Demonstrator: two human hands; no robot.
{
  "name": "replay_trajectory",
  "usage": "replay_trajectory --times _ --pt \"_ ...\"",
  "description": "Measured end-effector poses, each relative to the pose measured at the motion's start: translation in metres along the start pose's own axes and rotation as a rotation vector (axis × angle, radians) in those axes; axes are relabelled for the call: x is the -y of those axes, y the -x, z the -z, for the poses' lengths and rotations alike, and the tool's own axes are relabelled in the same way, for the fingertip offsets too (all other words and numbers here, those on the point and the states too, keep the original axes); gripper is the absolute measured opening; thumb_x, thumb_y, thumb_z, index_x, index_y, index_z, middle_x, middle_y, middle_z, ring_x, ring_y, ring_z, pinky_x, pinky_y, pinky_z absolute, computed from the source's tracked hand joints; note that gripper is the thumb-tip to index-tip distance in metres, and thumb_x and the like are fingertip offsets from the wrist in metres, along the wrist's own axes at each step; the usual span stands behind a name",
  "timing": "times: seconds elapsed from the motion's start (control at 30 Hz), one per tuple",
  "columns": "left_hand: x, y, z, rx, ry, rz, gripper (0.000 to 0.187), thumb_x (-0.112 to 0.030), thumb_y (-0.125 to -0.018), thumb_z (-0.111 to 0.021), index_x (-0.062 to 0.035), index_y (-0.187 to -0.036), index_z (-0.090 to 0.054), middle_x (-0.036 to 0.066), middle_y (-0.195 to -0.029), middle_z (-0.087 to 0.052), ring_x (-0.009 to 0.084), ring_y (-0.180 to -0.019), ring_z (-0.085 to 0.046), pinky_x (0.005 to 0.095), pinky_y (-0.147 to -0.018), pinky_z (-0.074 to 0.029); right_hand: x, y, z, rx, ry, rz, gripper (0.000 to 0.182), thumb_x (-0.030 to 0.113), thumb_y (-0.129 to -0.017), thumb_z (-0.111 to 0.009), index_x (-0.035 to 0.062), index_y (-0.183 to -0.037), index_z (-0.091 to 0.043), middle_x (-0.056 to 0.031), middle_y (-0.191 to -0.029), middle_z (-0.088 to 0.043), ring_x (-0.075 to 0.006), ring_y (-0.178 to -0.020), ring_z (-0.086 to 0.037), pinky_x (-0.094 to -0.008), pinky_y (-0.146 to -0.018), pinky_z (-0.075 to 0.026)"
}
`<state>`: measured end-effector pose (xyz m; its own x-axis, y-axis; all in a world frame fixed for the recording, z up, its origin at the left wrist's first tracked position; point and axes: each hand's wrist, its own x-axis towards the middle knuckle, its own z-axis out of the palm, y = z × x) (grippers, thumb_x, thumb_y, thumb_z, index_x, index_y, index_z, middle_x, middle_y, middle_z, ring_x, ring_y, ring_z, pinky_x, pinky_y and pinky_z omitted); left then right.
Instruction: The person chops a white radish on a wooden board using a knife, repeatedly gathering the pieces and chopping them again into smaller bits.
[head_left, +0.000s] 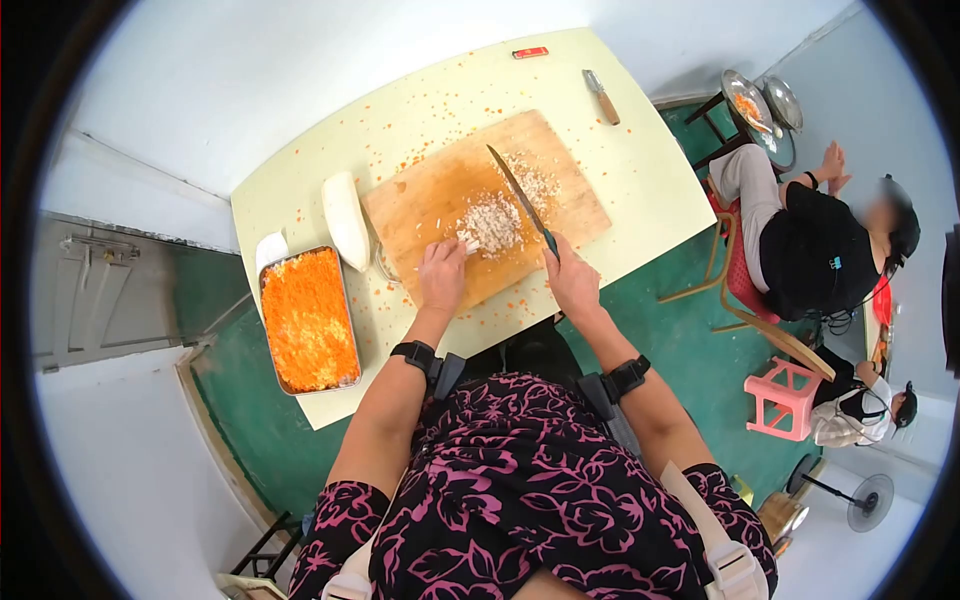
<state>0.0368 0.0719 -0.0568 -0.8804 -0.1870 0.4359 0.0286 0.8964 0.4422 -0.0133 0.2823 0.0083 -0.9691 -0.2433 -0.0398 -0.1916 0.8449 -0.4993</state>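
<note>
A long knife [519, 194] lies across a wooden cutting board [420, 200], its dark handle gripped in my right hand [573, 279]. White chopped pieces [492, 224] are piled on the board to the left of the blade, with more scattered on its right. My left hand [442, 272] is at the board's lower left, its fingers bent together at the pile's edge; what they hold, if anything, is too small to tell. Left of the board lies a big white radish [346, 221]. A metal tray [359, 372] full of shredded orange and yellowish food stands at the table's left edge.
On the pale table [650, 180] are a peeler or small knife [601, 97] and a red packet [530, 52]. Orange bits are scattered about. To the right sit a person in black [815, 250] and another person [858, 408], near a pink stool [782, 398].
</note>
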Motion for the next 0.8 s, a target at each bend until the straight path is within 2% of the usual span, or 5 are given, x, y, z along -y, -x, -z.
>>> replay_trajectory --times 0.27,0.47,0.57,0.7,0.8 --pt "0.003 0.002 -0.003 -0.016 0.017 -0.015 0.016 -0.010 -0.073 -0.064 -0.0083 -0.088 -0.066 0.004 -0.093 -0.061 0.0233 -0.088 -0.055 0.0357 -0.073 -0.044 -0.009 -0.005 -0.004 -0.049 0.009 0.025 0.034 0.032 -0.090 -0.047 0.0096 -0.116 -0.049 -0.0186 -0.078 -0.064 -0.0370 -0.069 -0.062 -0.0464 -0.064 -0.048" --pt "0.003 0.000 -0.001 -0.002 0.021 -0.008 0.016 -0.010 -0.072 -0.065 -0.0086 -0.087 -0.067 0.004 -0.092 -0.062 0.0231 -0.087 -0.055 0.0348 -0.073 -0.046 0.001 -0.002 -0.003 0.021 -0.060 -0.028 0.035 0.032 -0.090 -0.047 0.0108 -0.117 -0.049 -0.0203 -0.074 -0.062 -0.0394 -0.068 -0.060 -0.0473 -0.060 -0.047" --pt "0.008 0.000 -0.006 -0.005 0.010 -0.006 0.014 -0.010 -0.072 -0.063 -0.0094 -0.086 -0.066 0.003 -0.092 -0.061 0.0224 -0.087 -0.055 0.0350 -0.072 -0.046 0.004 -0.001 -0.015 0.080 0.086 0.037 0.035 0.033 -0.090 -0.047 0.0083 -0.115 -0.048 -0.0200 -0.072 -0.063 -0.0391 -0.066 -0.061 -0.0482 -0.062 -0.047" --pt "0.006 0.001 -0.005 -0.032 0.029 -0.025 0.012 -0.010 -0.073 -0.062 -0.0102 -0.085 -0.066 0.001 -0.091 -0.061 0.0219 -0.087 -0.055 0.0354 -0.071 -0.045 0.021 -0.002 -0.004 0.044 0.005 -0.005 0.031 0.032 -0.090 -0.046 0.0078 -0.109 -0.049 -0.0207 -0.071 -0.062 -0.0396 -0.066 -0.060 -0.0487 -0.060 -0.047" --pt "0.007 0.001 -0.006 -0.032 0.036 -0.035 0.013 -0.010 -0.072 -0.062 -0.0101 -0.085 -0.066 0.002 -0.091 -0.061 0.0221 -0.086 -0.055 0.0357 -0.072 -0.045 0.025 0.005 -0.013 0.079 0.001 0.039 0.031 0.032 -0.091 -0.045 0.0084 -0.110 -0.049 -0.0208 -0.072 -0.062 -0.0403 -0.066 -0.060 -0.0488 -0.061 -0.047"
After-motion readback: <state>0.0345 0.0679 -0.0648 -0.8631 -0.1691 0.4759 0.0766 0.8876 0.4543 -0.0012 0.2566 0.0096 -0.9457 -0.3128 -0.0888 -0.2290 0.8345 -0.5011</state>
